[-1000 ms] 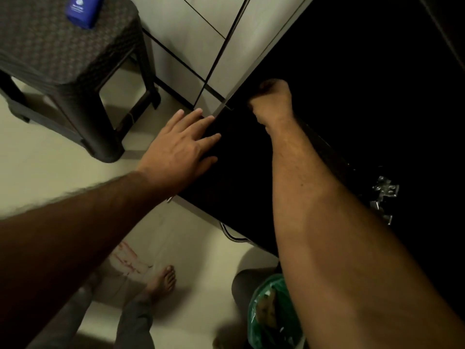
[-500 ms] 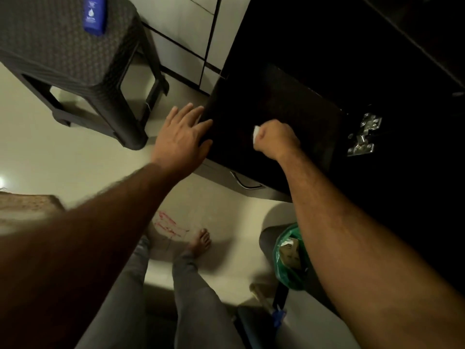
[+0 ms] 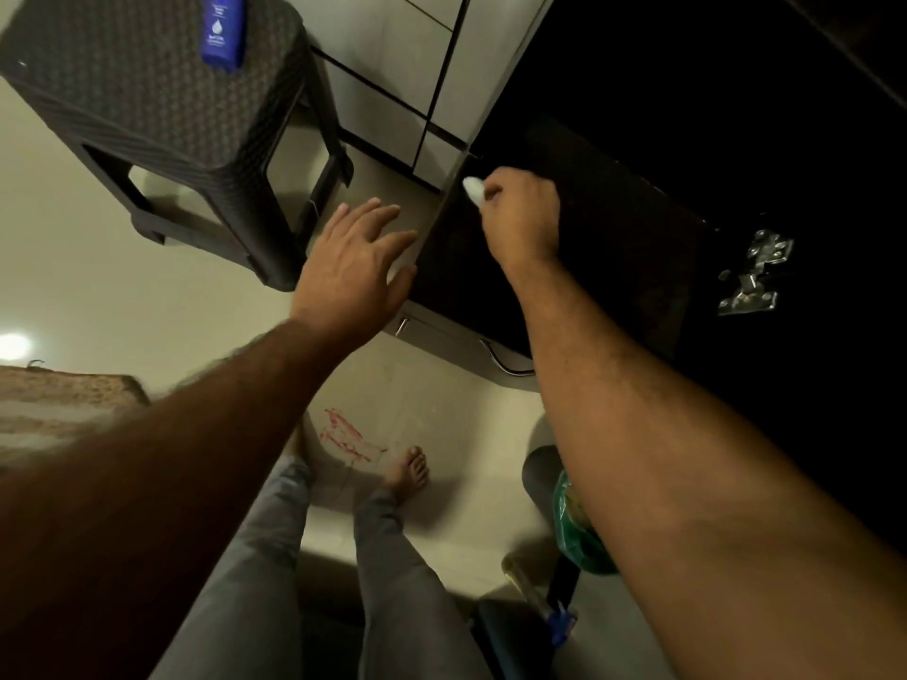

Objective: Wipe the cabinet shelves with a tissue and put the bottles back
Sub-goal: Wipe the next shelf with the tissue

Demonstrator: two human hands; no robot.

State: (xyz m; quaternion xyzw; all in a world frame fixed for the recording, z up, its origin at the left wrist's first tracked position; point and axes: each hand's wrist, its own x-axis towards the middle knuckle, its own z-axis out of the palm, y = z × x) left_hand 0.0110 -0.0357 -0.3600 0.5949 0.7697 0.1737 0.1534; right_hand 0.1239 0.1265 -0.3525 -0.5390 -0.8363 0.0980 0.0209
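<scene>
Since half a second ago your right hand point(image 3: 522, 213) slid to the dark shelf's point(image 3: 613, 247) far-left corner, fingers clenched round the tissue point(image 3: 473, 189). Left hand point(image 3: 360, 257), fingers released, steadies the left edge. Wiping ongoing; blue bottle point(image 3: 223, 29) waits on the stool point(image 3: 147, 95), not yet returned.

Much of this scene is dark, covered or cropped.

The tissue point(image 3: 472, 189) shows only a white corner beyond the right hand point(image 3: 522, 215). The cabinet point(image 3: 638, 139) interior on the right is too dark to read. The blue bottle point(image 3: 222, 29) on the far stool point(image 3: 147, 105) is cut by the top edge. The right arm covers most of the green bag point(image 3: 572, 537).
</scene>
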